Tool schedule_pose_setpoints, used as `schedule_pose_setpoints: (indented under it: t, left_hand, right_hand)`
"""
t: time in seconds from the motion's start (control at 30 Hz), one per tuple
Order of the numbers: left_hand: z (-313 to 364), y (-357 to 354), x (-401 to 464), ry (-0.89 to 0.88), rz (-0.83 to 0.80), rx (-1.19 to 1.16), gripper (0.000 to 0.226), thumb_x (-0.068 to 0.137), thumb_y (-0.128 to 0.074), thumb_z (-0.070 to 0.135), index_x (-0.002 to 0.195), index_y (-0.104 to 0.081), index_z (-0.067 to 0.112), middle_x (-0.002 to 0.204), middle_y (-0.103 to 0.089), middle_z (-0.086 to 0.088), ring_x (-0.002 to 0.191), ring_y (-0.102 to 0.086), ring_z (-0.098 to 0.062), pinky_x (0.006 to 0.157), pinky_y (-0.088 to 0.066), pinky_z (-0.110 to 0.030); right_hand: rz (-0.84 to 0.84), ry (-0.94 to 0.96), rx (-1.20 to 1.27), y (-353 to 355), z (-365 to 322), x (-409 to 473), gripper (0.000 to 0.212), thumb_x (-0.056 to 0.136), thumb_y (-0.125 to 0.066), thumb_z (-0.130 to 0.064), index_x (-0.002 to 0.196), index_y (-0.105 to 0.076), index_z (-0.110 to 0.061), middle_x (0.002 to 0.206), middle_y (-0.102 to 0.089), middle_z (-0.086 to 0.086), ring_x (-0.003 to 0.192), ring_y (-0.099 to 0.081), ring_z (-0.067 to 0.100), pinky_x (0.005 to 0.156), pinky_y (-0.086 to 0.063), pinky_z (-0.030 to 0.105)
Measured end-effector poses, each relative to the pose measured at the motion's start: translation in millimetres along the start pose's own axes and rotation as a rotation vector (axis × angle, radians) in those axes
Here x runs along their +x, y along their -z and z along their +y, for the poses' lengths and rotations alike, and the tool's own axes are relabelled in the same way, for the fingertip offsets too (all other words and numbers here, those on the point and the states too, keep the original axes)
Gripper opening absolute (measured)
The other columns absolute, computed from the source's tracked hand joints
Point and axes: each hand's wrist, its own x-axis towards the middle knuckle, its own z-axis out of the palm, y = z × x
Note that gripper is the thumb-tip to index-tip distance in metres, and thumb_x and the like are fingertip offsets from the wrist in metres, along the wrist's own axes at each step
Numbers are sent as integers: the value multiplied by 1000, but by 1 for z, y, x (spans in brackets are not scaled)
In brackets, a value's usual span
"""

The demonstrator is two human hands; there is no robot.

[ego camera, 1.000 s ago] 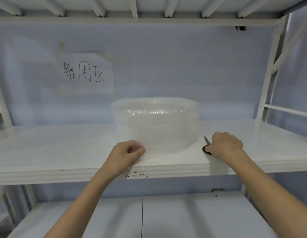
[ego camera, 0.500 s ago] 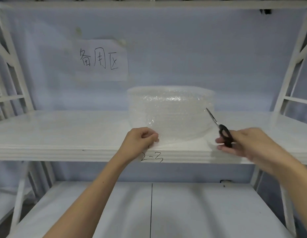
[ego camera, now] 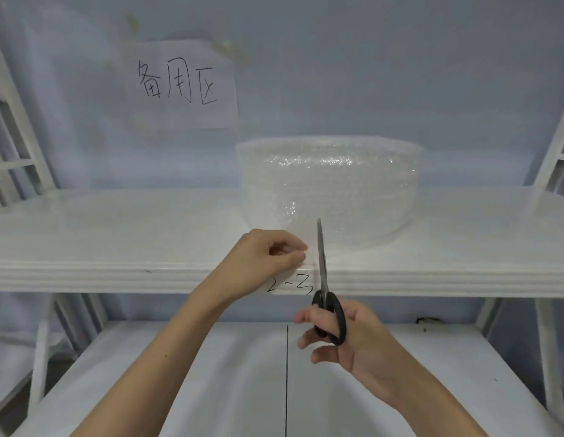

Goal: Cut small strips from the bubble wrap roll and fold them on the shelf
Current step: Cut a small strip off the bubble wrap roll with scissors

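Black-handled scissors (ego camera: 325, 298) are gripped in the right hand (ego camera: 353, 339), blades nearly closed and pointing up at the loose sheet edge just right of the left hand (ego camera: 261, 263), which pinches that edge at the shelf (ego camera: 117, 241) front. Bubble wrap roll (ego camera: 329, 187) stands on the shelf behind both hands, near the back wall with a paper sign (ego camera: 183, 86). No cut or folded strips show anywhere, so this looks like the first cut; all folding is left.
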Motion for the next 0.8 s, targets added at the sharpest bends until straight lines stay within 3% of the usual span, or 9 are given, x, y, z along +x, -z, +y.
schedule_pose_setpoints:
  t: [0.13,0.3,0.4,0.47,0.63,0.8]
  left_hand:
    - [3,-4,-9,13,92,-4,8,86,-71,17,89,-76,21,80,-76,3,78,-70,-10,75,-52,-21]
    - [10,-10,-18,42,220,-25,8,86,-68,17,82,-74,19,77,-77,-1,77,-70,-21,70,-54,-31]
    - [15,-16,-24,50,256,-38,9,88,-66,14,83,-74,15,72,-77,2,60,-66,-6,62,-53,-21]
    - [17,-19,-27,58,283,-50,10,88,-66,12,81,-74,12,69,-76,-1,54,-63,-5,58,-49,-15]
    - [19,-19,-29,112,289,-219,10,90,-68,12,83,-73,6,75,-77,-5,59,-65,-11,63,-57,-22]
    - [19,-18,-26,148,263,-314,12,90,-69,13,86,-73,2,75,-77,-5,62,-65,-11,67,-58,-23]
  right_hand:
    - [39,-55,13,11,11,-1,16,75,-79,-16,74,-72,-2,85,-65,13,62,-60,23,49,-51,31]
    - [4,-128,-2,16,20,-10,36,75,-66,-43,57,-60,-11,78,-60,10,61,-57,25,48,-47,33]
    - [-13,-144,-1,17,25,-15,46,65,-68,-53,61,-49,-11,79,-58,11,62,-57,26,49,-47,33]
    - [-18,-152,-9,17,28,-18,49,62,-68,-55,61,-48,-11,79,-59,11,62,-57,26,48,-47,33]
    - [-54,-161,-44,20,29,-21,43,76,-58,-51,62,-48,-11,79,-59,11,64,-58,26,50,-47,33]
    - [-74,-127,-78,22,25,-14,46,73,-62,-55,63,-48,-12,81,-59,10,66,-57,26,52,-48,34]
